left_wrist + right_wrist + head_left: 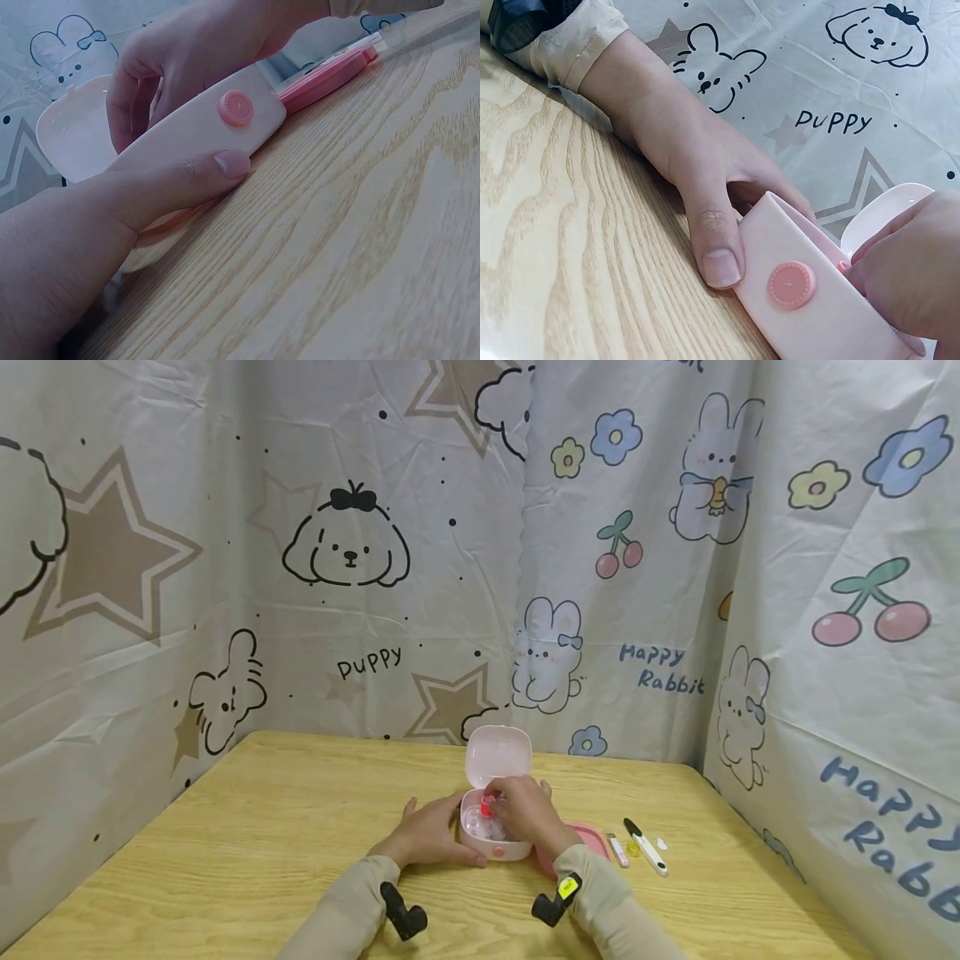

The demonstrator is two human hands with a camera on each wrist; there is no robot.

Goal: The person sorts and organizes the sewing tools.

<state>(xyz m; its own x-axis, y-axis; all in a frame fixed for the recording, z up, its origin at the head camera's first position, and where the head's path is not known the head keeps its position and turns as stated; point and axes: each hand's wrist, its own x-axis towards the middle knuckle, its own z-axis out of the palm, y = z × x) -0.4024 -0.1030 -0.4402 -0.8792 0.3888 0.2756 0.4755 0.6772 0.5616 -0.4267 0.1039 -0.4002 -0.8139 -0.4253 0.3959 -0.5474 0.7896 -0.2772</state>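
starting from the left: left hand [429,833] has the pink box [478,847] gripped, thumb laid along the front wall near the round button [791,285], other fingers going round the side. their tips are behind the box so i can't make them out. box sits on the table right between both hands, and its open lid [498,756] stands up beyond the right fingers. right hand [527,810] dips inside, fingers pinched on a red piece [487,807]; the knuckles cover most of it and the right wrist view only gives a sliver. clear stuff in the box under those fingers is too small to read. right of the right hand there's a flat pink thing [589,838], partly blocked by the wrist, then a little pink-and-white stick [618,851], a yellow blob [633,850], a black-and-white tool [646,847] and a white scrap [662,843], farthest from the fingers.
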